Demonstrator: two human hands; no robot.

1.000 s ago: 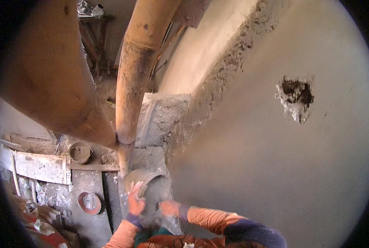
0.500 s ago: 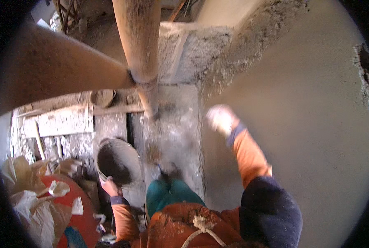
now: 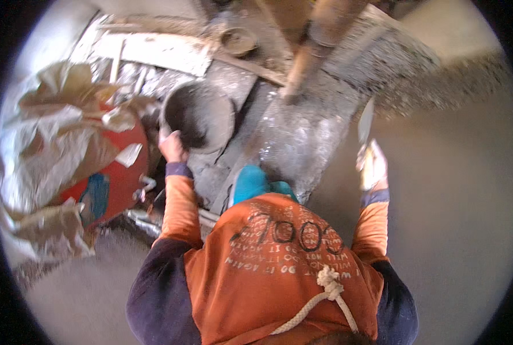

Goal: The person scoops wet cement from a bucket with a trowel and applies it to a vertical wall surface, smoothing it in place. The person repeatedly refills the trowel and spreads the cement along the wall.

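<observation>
Head view: left hand (image 3: 175, 148) clamped on a mortar bucket (image 3: 219, 122), at front left; right hand (image 3: 375, 165) wrapped round a trowel (image 3: 366, 122) near the wall (image 3: 440, 218), which looks mostly smoothed, a rough strip (image 3: 449, 86) remaining.

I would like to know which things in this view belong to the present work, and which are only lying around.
Apparently in the work:
- dark bucket, rim in the left hand
- trowel, in the right hand
- smooth grey surface, near the trowel

Seemingly just lying around:
- crumpled sheets
- red rounded object
- whitish board
</observation>
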